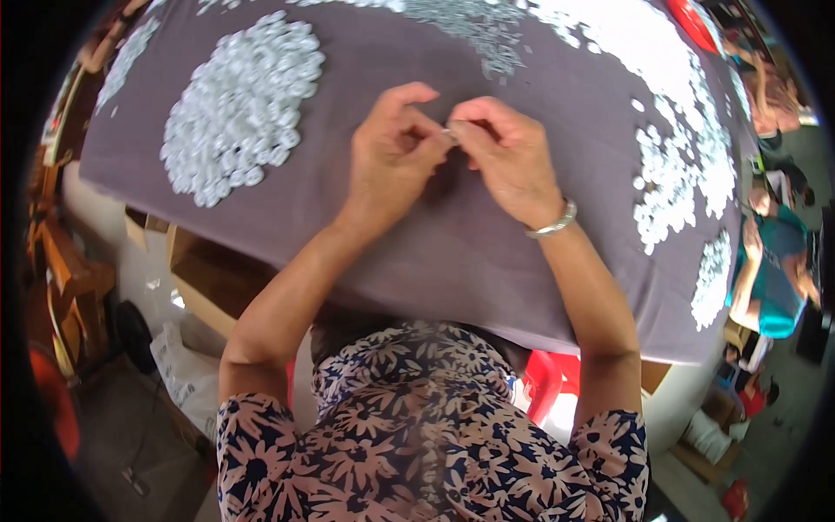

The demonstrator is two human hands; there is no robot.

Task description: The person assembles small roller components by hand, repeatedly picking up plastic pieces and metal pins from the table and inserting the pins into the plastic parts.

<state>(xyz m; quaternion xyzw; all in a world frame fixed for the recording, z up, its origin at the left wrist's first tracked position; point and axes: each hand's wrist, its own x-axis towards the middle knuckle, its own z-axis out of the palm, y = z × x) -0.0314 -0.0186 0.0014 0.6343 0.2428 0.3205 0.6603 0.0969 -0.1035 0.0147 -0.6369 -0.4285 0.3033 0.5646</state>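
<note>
Above the middle of the cloth-covered table (383, 283), my two hands meet fingertip to fingertip. My left hand (396, 143) is pinched, thumb against finger, at a tiny whitish piece (450, 132). From the other side my right hand (504, 148) pinches the same piece; a silvery bracelet circles that wrist. The piece is mostly covered by the fingers and too small to name. To the left of my hands lies a large heap of clear, rounded plastic pieces (243, 104). Beyond them is a scatter of small grey slender pieces (474, 30).
Many small white pieces (670, 174) spread along the table's right side, with a red container (693, 24) at the far right corner. A cardboard box (204, 274) stands below the near left edge. Another person in a teal shirt (774, 270) is at the right.
</note>
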